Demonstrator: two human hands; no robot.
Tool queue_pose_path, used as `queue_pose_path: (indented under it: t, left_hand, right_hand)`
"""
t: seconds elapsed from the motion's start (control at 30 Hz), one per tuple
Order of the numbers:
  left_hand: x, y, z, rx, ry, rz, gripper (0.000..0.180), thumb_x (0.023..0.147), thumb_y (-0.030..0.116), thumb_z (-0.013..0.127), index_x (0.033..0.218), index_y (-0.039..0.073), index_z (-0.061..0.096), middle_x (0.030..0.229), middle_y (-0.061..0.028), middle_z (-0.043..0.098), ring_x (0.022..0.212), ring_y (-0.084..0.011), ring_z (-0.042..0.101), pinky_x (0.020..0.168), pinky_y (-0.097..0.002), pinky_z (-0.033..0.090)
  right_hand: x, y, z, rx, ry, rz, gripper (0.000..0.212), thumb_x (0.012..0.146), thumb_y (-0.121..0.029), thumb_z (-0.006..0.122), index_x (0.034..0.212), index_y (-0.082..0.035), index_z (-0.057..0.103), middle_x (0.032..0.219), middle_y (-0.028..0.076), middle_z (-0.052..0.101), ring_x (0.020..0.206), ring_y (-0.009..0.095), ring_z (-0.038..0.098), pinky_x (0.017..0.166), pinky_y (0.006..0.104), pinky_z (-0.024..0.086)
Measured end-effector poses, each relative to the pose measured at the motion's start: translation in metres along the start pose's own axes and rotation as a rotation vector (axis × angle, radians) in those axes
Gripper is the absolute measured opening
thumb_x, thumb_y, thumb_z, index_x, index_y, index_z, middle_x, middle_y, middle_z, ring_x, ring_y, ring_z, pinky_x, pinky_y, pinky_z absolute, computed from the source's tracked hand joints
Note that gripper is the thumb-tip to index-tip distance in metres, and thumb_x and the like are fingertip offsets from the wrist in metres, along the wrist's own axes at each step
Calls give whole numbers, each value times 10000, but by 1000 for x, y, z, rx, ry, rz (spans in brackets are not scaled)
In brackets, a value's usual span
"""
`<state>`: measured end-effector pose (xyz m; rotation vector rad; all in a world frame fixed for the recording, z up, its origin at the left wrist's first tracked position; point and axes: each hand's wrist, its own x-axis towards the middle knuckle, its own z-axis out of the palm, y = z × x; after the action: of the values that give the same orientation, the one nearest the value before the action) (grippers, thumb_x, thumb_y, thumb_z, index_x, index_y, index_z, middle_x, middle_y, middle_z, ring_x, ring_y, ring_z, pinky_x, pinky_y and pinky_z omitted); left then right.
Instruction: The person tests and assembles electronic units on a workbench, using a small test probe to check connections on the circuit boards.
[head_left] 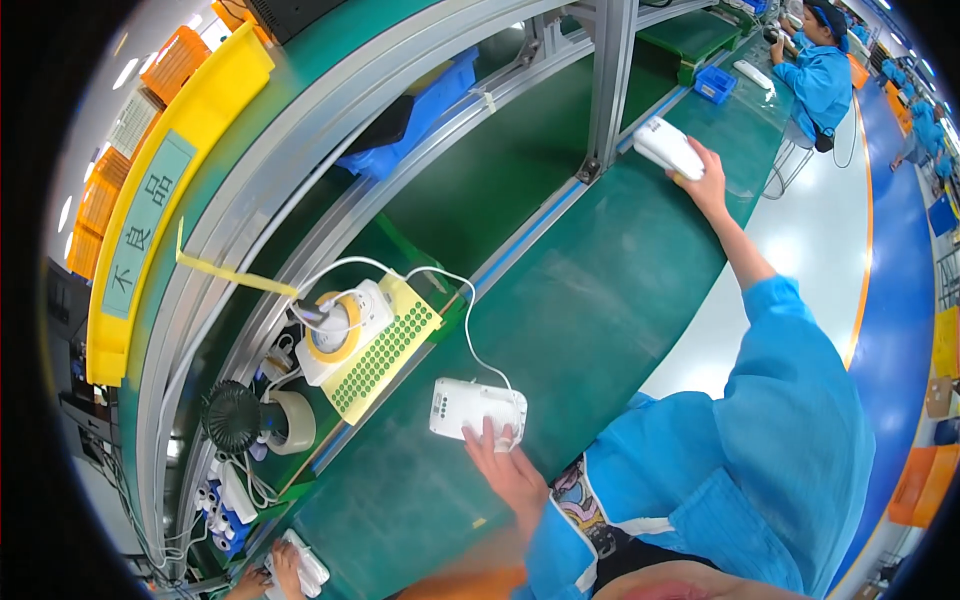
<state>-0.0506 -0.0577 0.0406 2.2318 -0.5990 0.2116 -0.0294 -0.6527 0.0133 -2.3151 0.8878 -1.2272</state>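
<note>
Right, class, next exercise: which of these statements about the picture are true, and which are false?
1. The right hand holds a white device. True.
2. The left hand touches a second white device. True.
3. A black cable leads to that second device. False: a white cable does.
4. The right hand is nearer the picture's lower edge than the left hand. False: the left hand is nearer.
5. A blue basket shows near the picture's top edge. True.

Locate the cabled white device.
The cabled white device lies below centre in the head view, on the green surface, left hand on its near side.
</note>
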Motion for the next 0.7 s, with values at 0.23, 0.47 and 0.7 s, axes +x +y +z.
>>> queue_pose_path:
  t: [0.23,0.47,0.7]
  left_hand:
    - [5,6,1,-70,21,28,258,1012,-33,533,1223,-14,680,1473,-210,572,1489,-513,364,1188,-554,329]
    - [-1,2,-15,-56,11,27,223,1009,-4,556,1192,-41,679,1469,-185,581,1485,-490,395,1158,-507,407]
    - [-18,-9,-37,21,88,-6,205,1012,-9,558,1174,-58,674,1476,-190,575,1490,-478,394,1153,-506,410]
  right_hand:
    - [-116,-102,-68,-14,-104,-165,896,665,-166,944,1475,-109,567,1329,177,581,1246,369,543,1082,438,461]
    - [-201,-228,-56,-143,-432,-467,867,710,15,743,1529,-149,511,1437,161,515,1403,418,434,1144,575,305]
    - [-250,-294,-48,106,-777,-772,819,739,101,629,1500,-190,551,1460,159,524,1420,403,449,1158,600,318]
